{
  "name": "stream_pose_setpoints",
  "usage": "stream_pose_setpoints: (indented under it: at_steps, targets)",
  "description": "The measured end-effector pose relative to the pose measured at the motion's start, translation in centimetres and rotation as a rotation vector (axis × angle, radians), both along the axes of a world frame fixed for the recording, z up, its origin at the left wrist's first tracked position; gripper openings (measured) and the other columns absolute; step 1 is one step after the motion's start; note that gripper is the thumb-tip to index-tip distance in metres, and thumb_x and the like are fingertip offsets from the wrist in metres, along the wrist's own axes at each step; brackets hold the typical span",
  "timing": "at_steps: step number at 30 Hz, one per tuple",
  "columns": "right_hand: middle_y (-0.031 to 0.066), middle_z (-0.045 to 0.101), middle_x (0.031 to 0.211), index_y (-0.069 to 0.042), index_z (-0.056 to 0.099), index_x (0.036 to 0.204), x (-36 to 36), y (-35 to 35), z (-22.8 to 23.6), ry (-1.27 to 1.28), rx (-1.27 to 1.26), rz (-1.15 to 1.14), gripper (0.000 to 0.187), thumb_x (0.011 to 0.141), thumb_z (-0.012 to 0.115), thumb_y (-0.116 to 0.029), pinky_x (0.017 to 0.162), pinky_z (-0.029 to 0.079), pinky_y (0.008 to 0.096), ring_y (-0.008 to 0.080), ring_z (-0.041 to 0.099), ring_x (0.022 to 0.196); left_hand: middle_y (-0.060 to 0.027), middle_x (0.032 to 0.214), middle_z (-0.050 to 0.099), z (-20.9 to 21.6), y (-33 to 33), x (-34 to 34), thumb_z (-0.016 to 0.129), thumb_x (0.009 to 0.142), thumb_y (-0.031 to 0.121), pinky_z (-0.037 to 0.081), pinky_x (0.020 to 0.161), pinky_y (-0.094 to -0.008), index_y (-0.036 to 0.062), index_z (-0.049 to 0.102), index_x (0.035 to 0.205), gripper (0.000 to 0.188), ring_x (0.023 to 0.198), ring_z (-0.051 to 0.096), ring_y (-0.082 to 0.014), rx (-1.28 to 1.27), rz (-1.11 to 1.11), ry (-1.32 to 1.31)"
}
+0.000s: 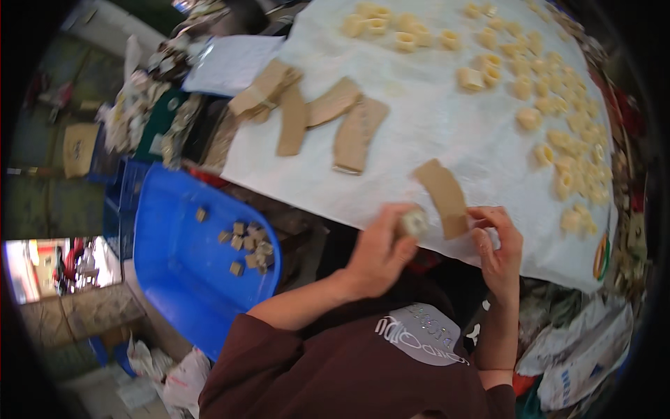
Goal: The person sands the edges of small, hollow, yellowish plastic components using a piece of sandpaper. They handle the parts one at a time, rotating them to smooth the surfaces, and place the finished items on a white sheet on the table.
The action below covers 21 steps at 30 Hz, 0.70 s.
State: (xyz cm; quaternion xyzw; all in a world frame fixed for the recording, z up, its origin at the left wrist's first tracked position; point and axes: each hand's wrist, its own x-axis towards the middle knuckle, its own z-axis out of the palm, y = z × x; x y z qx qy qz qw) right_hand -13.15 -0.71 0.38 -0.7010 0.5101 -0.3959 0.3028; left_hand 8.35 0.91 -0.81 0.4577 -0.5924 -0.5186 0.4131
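My left hand (380, 250) is closed around a small pale roll-shaped piece (414, 223) with a hole in its end; motion blurs it. Just right of it, a curved brown cardboard-like strip (442, 195) lies by the near edge of the white-covered table (272, 178). The curled fingers of my right hand (499, 244) grip the strip's near right edge, though the contact is partly hidden. Further left on the table are several more brown strips (359, 136), some in a stacked bundle (265, 89).
Many short yellowish hollow tubes (529, 119) are spread along the table's far and right sides. Below left stands a blue tub (157, 244) with several small brownish blocks (250, 241) inside. White plastic bags (572, 349) lie at lower right. A green-orange ring (601, 256) lies by the right corner.
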Motion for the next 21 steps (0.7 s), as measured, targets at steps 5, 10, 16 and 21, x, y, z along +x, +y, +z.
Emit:
stream_pose_setpoints:
  at_steps: [5, 10, 16, 21]
  targets:
    - [0.0124, 0.052, 0.107, -0.003, 0.053, 0.105, 2.2, -1.0, -0.7, 0.304, -0.217, 0.040, 0.040, 0.067, 0.068, -0.006, 0.081, 0.039, 0.0380, 0.0296, 0.048, 0.096, -0.0106, 0.103, 0.049, -4.3, 1.0, 11.2, 0.049, 0.086, 0.013, 0.038, 0.085, -0.0302, 0.0008, 0.044, 0.113, 0.029, 0.093, 0.048, -0.0184, -0.147, 0.869, -0.341]
    - [0.0103, 0.050, 0.109, -0.004, 0.054, 0.101, 4.3, -2.5, -1.0, 0.419, -0.230, 0.022, 0.041, 0.064, 0.071, -0.010, 0.082, 0.036, 0.0398, 0.0292, 0.046, 0.096, -0.0147, 0.099, 0.056, -16.8, 7.4, 25.3, 0.053, 0.084, 0.016, 0.042, 0.081, -0.0333, -0.0007, 0.050, 0.108, 0.030, 0.093, 0.054, -0.0221, 0.217, 1.154, -0.611]
    - [0.0083, 0.054, 0.097, -0.003, 0.057, 0.081, 3.1, -3.9, -0.8, 0.522, -0.230, 0.062, 0.019, 0.065, 0.065, -0.008, 0.077, 0.040, 0.0363, 0.0265, 0.048, 0.089, -0.0091, 0.102, 0.060, -22.1, 10.1, 28.6, 0.057, 0.083, 0.017, 0.048, 0.075, -0.0314, 0.0066, 0.052, 0.117, 0.036, 0.089, 0.060, -0.0187, 0.698, 1.008, -0.164]
    - [0.0063, 0.056, 0.091, -0.002, 0.056, 0.071, 0.7, -4.0, -0.1, 0.556, -0.208, 0.144, 0.005, 0.067, 0.058, -0.003, 0.077, 0.041, 0.0335, 0.0249, 0.048, 0.087, -0.0178, 0.115, 0.049, -16.2, 5.4, 26.2, 0.056, 0.082, 0.019, 0.032, 0.092, -0.0457, 0.0032, 0.051, 0.116, 0.037, 0.108, 0.043, -0.0341, 0.106, 1.176, -1.052]
